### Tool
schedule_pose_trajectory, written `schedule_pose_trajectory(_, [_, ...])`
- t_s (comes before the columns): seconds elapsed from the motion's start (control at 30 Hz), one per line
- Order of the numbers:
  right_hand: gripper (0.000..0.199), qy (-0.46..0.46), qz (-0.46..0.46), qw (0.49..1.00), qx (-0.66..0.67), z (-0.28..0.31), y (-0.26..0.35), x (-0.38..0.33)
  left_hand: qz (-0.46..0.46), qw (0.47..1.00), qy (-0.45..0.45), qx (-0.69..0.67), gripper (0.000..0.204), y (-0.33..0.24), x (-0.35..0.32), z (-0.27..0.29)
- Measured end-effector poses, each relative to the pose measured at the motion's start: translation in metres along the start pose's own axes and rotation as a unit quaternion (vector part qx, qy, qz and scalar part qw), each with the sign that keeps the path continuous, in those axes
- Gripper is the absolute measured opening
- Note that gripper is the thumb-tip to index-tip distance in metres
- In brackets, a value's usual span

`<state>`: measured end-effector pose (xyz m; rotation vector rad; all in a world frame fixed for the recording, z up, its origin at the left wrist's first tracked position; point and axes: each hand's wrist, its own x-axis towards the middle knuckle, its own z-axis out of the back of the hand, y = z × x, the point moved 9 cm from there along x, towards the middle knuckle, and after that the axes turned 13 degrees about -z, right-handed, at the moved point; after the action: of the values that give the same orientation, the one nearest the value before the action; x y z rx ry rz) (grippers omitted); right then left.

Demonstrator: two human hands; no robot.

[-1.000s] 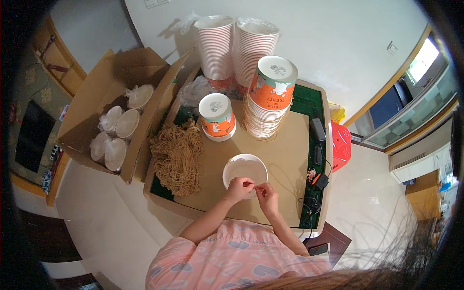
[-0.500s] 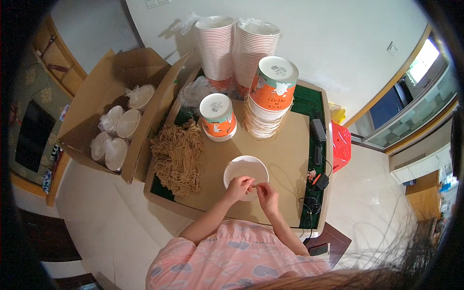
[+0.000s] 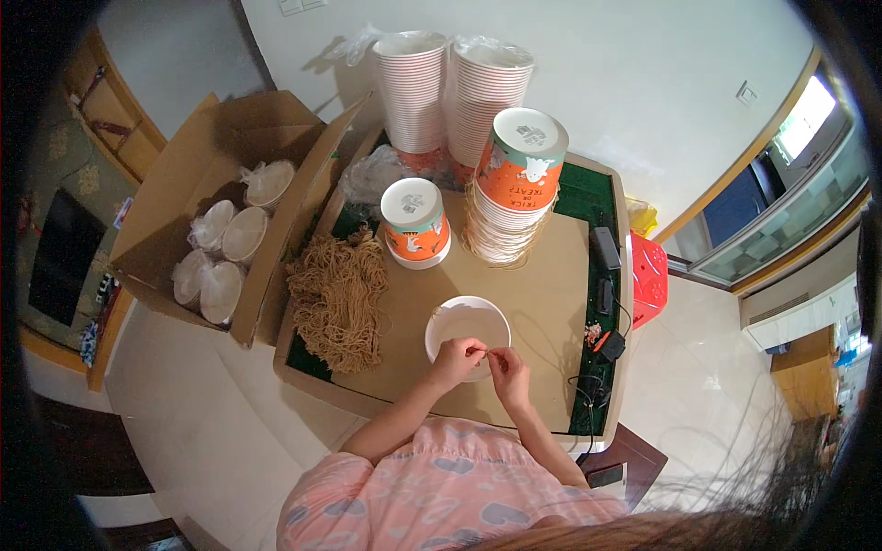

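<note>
- Left hand (image 3: 457, 358) fingers pinched closed at the near rim of the white bowl (image 3: 467, 329).
- Right hand (image 3: 508, 372) fingers pinched too, just beside it; whatever they grip is too small to tell.
- Bowl sits on the counter (image 3: 542, 303), right of the noodle pile (image 3: 338, 298).

Both my forearms come up from the lower edge, bare below pink sleeves, and draw together in front of me. My left hand (image 3: 457, 358) is curled with the fingertips pinched together, and my right hand (image 3: 508, 371) sits just beside it, its fingertips pinched too, each grip turned toward the other.
</note>
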<state>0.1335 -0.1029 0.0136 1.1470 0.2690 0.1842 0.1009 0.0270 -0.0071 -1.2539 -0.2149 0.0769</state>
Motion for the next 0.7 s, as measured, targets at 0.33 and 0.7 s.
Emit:
schedule_pose_trajectory(0.33, [0.005,0.011,0.025,0.999,-0.026,-0.005,-0.005,0.002,-0.117,0.961,-0.116,0.222,0.005,-0.015,-0.002,0.006])
schedule_pose_trajectory(0.7, [0.006,0.013,-0.016,1.000,-0.003,0.000,-0.006,0.007,-0.079,0.981,-0.069,0.165,0.007,-0.006,0.007,0.008])
